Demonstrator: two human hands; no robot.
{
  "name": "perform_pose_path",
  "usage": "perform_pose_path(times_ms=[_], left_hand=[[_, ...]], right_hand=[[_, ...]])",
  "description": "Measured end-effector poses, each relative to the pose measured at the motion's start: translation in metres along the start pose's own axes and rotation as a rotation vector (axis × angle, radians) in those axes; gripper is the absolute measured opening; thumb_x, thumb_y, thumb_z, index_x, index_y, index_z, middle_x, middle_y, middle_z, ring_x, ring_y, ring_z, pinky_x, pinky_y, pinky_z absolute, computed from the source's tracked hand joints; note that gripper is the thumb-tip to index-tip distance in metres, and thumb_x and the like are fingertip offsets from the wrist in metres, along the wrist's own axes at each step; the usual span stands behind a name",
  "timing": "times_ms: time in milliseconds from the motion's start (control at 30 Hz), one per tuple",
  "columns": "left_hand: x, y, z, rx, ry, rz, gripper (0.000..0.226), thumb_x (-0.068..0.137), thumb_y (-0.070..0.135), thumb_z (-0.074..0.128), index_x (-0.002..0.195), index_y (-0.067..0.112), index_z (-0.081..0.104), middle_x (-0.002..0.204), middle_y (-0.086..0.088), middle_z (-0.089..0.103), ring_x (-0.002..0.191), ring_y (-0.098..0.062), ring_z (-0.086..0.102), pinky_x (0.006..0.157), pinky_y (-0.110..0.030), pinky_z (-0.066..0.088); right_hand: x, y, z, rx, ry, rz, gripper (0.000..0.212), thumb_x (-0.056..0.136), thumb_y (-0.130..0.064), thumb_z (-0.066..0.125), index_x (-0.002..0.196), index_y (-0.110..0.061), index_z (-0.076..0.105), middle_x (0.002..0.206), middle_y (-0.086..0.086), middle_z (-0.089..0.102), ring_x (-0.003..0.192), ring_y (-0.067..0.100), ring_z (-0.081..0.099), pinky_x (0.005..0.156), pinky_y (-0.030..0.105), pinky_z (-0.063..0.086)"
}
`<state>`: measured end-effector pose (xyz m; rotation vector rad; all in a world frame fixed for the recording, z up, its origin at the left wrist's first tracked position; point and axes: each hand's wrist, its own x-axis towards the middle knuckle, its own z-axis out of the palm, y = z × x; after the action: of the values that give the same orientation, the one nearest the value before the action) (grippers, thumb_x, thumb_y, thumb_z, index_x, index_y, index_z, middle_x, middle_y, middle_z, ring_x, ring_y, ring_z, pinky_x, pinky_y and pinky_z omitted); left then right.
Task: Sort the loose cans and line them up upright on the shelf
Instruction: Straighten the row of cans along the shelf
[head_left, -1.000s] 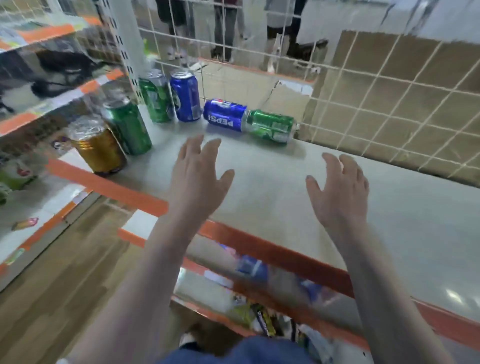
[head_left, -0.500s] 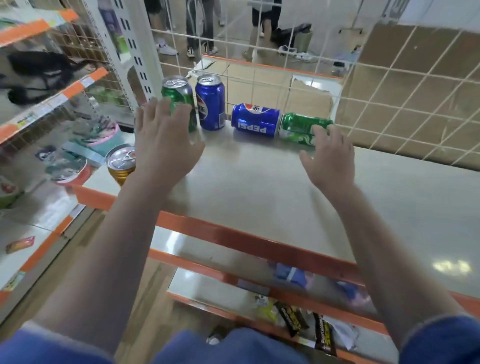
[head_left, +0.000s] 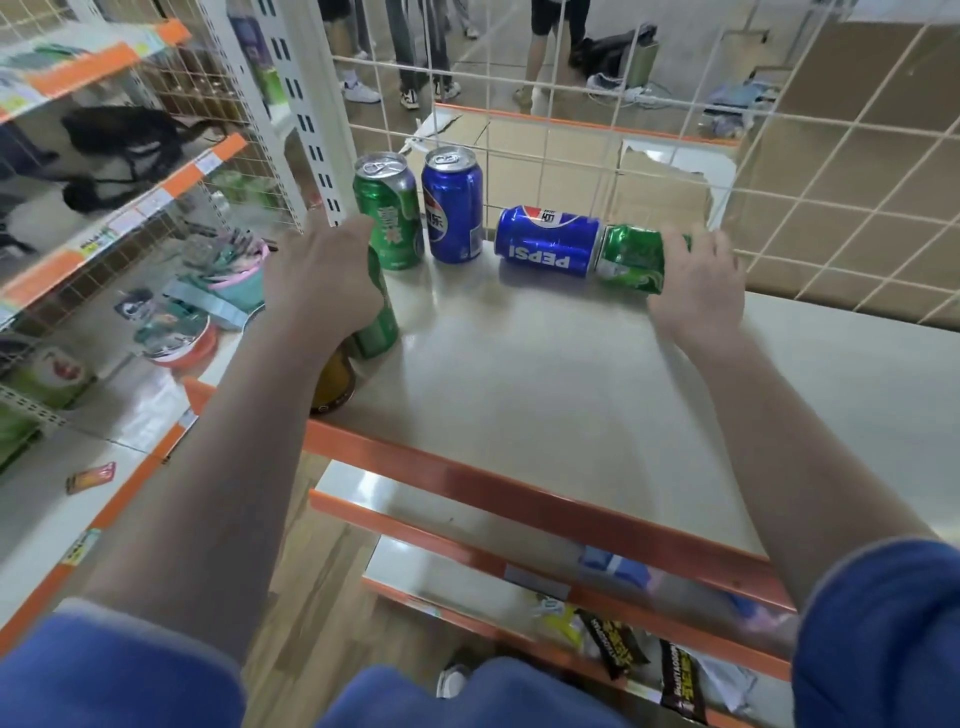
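Two cans lie on their sides at the back of the shelf (head_left: 519, 384), end to end, long axes running left-right along the wire grid: the blue Pepsi can (head_left: 545, 241) and the green can (head_left: 631, 258), which your right hand (head_left: 698, 280) grasps. Your left hand (head_left: 322, 283) wraps a standing green can (head_left: 378, 325). Two more stand behind it, a gold one in front. Both fallen cans are left to stand up
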<state>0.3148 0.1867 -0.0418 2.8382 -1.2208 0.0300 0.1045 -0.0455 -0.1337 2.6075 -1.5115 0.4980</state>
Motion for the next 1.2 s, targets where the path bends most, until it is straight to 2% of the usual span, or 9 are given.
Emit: perform_pose_path(times_ms=[100, 233, 400, 567, 667, 800, 967, 1100, 1200], left_hand=[[0.005, -0.001, -0.002, -0.003, 0.022, -0.002, 0.048, 0.083, 0.005, 0.058, 0.129, 0.012, 0.045, 0.112, -0.019, 0.043, 0.103, -0.040, 0.044, 0.076, -0.042, 0.035], [0.006, 0.001, -0.003, -0.019, 0.057, 0.018, 0.044, 0.083, 0.008, 0.063, 0.125, 0.012, 0.051, 0.116, -0.020, 0.046, 0.112, -0.041, 0.041, 0.076, -0.040, 0.034], [0.006, 0.012, -0.004, -0.025, 0.090, 0.081, 0.044, 0.083, 0.008, 0.063, 0.125, 0.018, 0.055, 0.109, -0.018, 0.046, 0.110, -0.041, 0.041, 0.074, -0.039, 0.033], [0.010, 0.019, 0.000, -0.120, 0.061, 0.152, 0.059, 0.078, 0.020, 0.071, 0.133, 0.024, 0.051, 0.114, -0.018, 0.048, 0.110, -0.039, 0.043, 0.086, -0.042, 0.038], [0.009, 0.031, 0.004, -0.206, 0.058, 0.193, 0.063, 0.075, 0.022, 0.073, 0.133, 0.026, 0.051, 0.117, -0.016, 0.049, 0.111, -0.038, 0.044, 0.083, -0.040, 0.039], [0.006, 0.048, 0.009, -0.279, 0.097, 0.255, 0.062, 0.073, 0.020, 0.075, 0.131, 0.026, 0.054, 0.119, -0.015, 0.051, 0.111, -0.037, 0.045, 0.085, -0.040, 0.039], [0.003, 0.062, 0.017, -0.350, 0.107, 0.296, 0.061, 0.071, 0.022, 0.076, 0.128, 0.027, 0.056, 0.119, -0.012, 0.053, 0.110, -0.035, 0.046, 0.086, -0.040, 0.042], [0.000, 0.065, 0.015, -0.353, 0.077, 0.321, 0.061, 0.074, 0.022, 0.074, 0.131, 0.026, 0.053, 0.119, -0.011, 0.048, 0.110, -0.034, 0.041, 0.084, -0.032, 0.028], [-0.001, 0.062, 0.017, -0.392, 0.079, 0.342, 0.059, 0.075, 0.020, 0.073, 0.131, 0.023, 0.053, 0.119, -0.011, 0.045, 0.110, -0.032, 0.039, 0.085, -0.028, 0.023]], right_hand=[[0.002, 0.002, 0.001, -0.045, 0.028, 0.000, 0.066, 0.072, 0.003, 0.061, 0.133, -0.012, 0.042, 0.123, 0.019, 0.047, 0.117, 0.036, 0.039, 0.090, 0.044, 0.035], [0.001, 0.006, -0.001, -0.054, 0.048, 0.008, 0.056, 0.073, -0.001, 0.064, 0.126, -0.010, 0.046, 0.120, 0.019, 0.046, 0.110, 0.037, 0.041, 0.087, 0.044, 0.037], [-0.002, 0.010, -0.002, 0.067, 0.003, 0.035, 0.063, 0.071, -0.002, 0.068, 0.129, -0.009, 0.044, 0.126, 0.021, 0.039, 0.108, 0.039, 0.043, 0.089, 0.042, 0.040], [-0.009, 0.014, -0.003, 0.130, 0.022, 0.055, 0.064, 0.071, -0.004, 0.068, 0.130, -0.010, 0.043, 0.124, 0.020, 0.039, 0.104, 0.038, 0.043, 0.083, 0.041, 0.042], [-0.011, 0.013, -0.003, 0.142, 0.029, 0.066, 0.065, 0.070, -0.007, 0.069, 0.130, -0.011, 0.044, 0.122, 0.020, 0.040, 0.104, 0.038, 0.043, 0.084, 0.041, 0.042], [-0.015, 0.016, -0.003, 0.151, 0.059, 0.081, 0.064, 0.070, -0.015, 0.070, 0.130, -0.012, 0.046, 0.119, 0.019, 0.044, 0.107, 0.036, 0.042, 0.089, 0.037, 0.038], [-0.024, 0.014, -0.006, 0.271, 0.012, 0.131, 0.069, 0.072, -0.013, 0.069, 0.135, -0.019, 0.042, 0.125, 0.015, 0.039, 0.109, 0.034, 0.042, 0.091, 0.036, 0.039], [-0.035, 0.014, -0.018, 0.418, -0.004, 0.188, 0.066, 0.069, -0.017, 0.070, 0.131, -0.021, 0.048, 0.119, 0.014, 0.042, 0.106, 0.033, 0.046, 0.092, 0.031, 0.036], [-0.054, 0.018, -0.037, 0.556, 0.064, 0.249, 0.059, 0.066, -0.023, 0.073, 0.122, -0.020, 0.056, 0.110, 0.011, 0.051, 0.102, 0.028, 0.051, 0.096, 0.034, 0.039]])
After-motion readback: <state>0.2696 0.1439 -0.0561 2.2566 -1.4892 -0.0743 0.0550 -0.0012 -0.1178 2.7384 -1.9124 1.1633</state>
